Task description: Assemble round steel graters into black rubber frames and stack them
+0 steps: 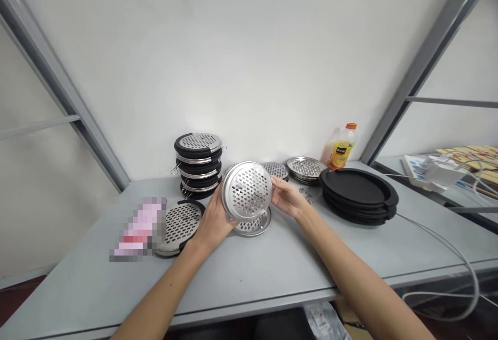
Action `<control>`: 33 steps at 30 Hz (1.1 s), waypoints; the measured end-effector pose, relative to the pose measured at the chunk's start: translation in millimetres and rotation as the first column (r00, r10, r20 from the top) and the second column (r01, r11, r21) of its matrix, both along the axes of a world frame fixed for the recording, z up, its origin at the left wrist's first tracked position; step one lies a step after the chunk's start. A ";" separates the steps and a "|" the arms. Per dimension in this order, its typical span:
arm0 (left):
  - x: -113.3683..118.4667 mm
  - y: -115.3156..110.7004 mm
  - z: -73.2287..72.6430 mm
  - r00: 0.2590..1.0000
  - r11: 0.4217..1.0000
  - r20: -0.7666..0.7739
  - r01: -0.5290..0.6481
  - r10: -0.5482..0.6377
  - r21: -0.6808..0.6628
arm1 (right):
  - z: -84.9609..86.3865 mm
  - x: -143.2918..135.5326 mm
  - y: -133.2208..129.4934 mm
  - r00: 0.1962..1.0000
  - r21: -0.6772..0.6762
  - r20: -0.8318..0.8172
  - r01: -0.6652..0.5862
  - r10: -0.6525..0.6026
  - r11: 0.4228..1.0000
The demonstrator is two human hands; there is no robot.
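A round, shiny perforated metal disc [250, 190] is held up in the middle, tilted to face me. My left hand [215, 217] grips its left edge, with some fingers hidden behind. At the opposite edge, my right hand [287, 196] is closed with the thumb and fingers on the rim. Extra rims show along the left side, so more than one disc may be held together. Just below, another perforated disc [257, 226] lies on the grey table [249, 283]. Left of my left hand is a perforated disc with a black rim [179, 226], flat on the table.
Black-rimmed discs with wire hooks form a tall stack [198, 145] at the back left. Metal discs [306, 167] are piled behind my right hand, near small metal parts [305, 195]. Black round trays [358, 195], an orange-capped bottle [342, 148] and a white cable [439, 239] are at right.
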State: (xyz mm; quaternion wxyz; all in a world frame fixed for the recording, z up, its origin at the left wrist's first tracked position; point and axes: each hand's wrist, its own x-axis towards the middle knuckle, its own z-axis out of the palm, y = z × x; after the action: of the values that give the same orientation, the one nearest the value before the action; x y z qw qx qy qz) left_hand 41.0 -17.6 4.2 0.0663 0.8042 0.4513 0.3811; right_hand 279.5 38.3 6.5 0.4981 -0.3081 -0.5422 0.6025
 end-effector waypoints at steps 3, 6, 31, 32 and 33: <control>0.6 -1.0 1.2 1.000 1.000 0.013 0.019 -0.019 -0.024 | -5.1 -3.0 0.5 0.999 -0.051 -0.051 -0.004 0.002 0.999; -1.1 -1.4 3.4 0.999 0.998 0.005 0.033 -0.033 -0.058 | -8.5 -2.0 1.5 0.984 -0.122 -0.179 -0.022 0.000 0.992; -7.2 3.1 4.9 1.000 0.993 -0.004 0.000 -0.001 -0.115 | -11.0 -9.2 -0.7 0.975 -0.151 -0.034 0.213 -0.220 0.965; -7.8 3.7 5.0 1.000 0.992 0.001 -0.021 0.022 -0.124 | -11.7 -9.3 -0.6 0.973 -0.114 -0.010 0.229 -0.231 0.967; -8.6 4.3 5.0 0.999 0.990 0.002 -0.038 0.039 -0.139 | -12.2 -9.4 -0.5 0.971 -0.078 0.007 0.241 -0.241 0.967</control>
State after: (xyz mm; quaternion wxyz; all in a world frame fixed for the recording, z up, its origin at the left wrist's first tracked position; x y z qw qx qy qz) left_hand 32.4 -13.2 9.2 0.1157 0.7878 0.4921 0.3521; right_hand 270.1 37.9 -5.6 0.5557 -0.3902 -0.4764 0.5585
